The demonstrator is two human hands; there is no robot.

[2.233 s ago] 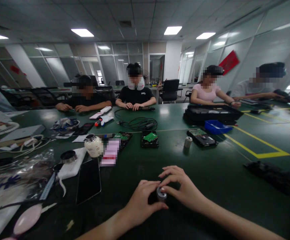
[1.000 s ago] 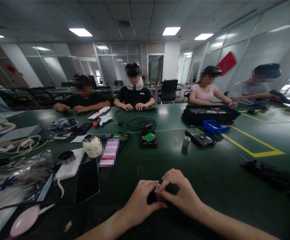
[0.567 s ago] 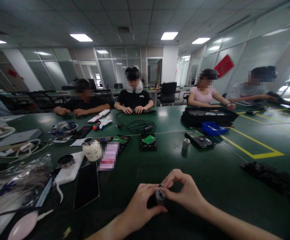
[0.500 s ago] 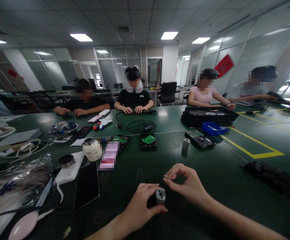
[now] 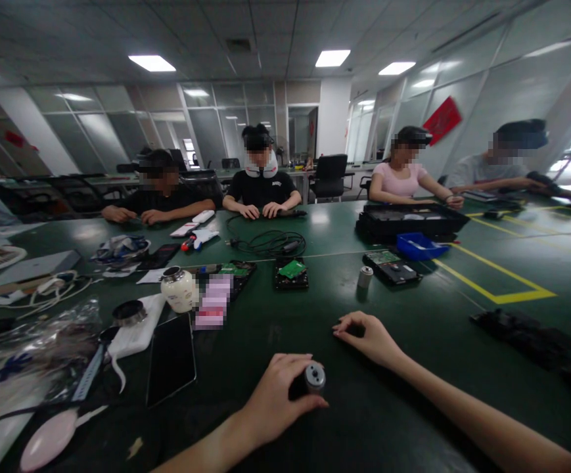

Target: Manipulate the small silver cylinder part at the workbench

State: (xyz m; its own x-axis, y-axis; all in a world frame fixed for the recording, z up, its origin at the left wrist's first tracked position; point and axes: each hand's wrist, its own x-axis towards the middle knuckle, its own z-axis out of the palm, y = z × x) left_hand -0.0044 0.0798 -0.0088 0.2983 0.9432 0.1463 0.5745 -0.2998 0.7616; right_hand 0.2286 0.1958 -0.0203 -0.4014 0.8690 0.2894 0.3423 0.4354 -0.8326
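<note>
My left hand grips a small metal cylinder, like a small electric motor, upright between thumb and fingers, its round end with small holes facing up. To the right and farther off, my right hand rests low over the green table. Its thumb and forefinger are pinched together; whatever they may hold is too small to make out. A second metal cylinder of similar look stands beyond my right hand. Behind it lies a hard drive with its board showing.
Another hard drive with a green board lies ahead. On the left are a tablet, a cream jar and a plastic bag. A blue tray and black parts lie to the right. Several co-workers sit across the table.
My right hand has moved away from the motor, forward and a little to the right, and down toward the table. My left hand keeps its grip, and the view has tilted slightly.
</note>
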